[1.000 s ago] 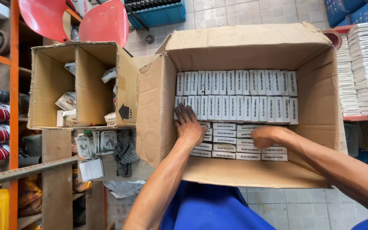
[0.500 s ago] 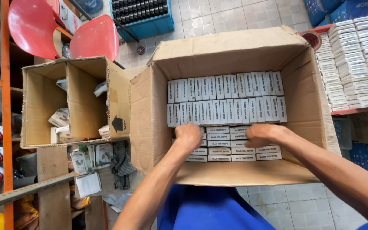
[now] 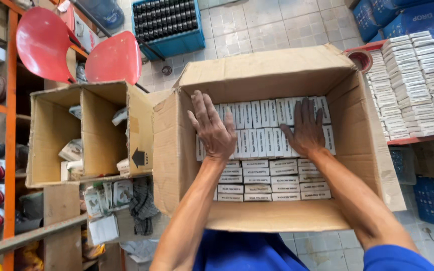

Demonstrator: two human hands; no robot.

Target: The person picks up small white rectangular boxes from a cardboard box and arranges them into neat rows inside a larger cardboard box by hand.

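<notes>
A large open cardboard box (image 3: 357, 108) stands in front of me, filled with rows of small white cartons (image 3: 262, 135). My left hand (image 3: 212, 128) lies flat, fingers spread, on the upright cartons at the box's left side. Palm down and with its fingers apart, my right hand (image 3: 305, 128) presses on the upright cartons further right. Neither hand grips anything. Flat-lying cartons (image 3: 264, 180) fill the near part of the box.
A smaller divided cardboard box (image 3: 81, 130) with a few packets sits to the left on an orange shelf rack (image 3: 10, 100). Stacks of white cartons (image 3: 413, 80) lie at the right. Two red chair seats (image 3: 76, 47) and a blue bottle crate (image 3: 169, 22) stand beyond.
Both hands moved from the near flat-lying cartons to the far upright rows and opened from curled to flat with fingers spread.
</notes>
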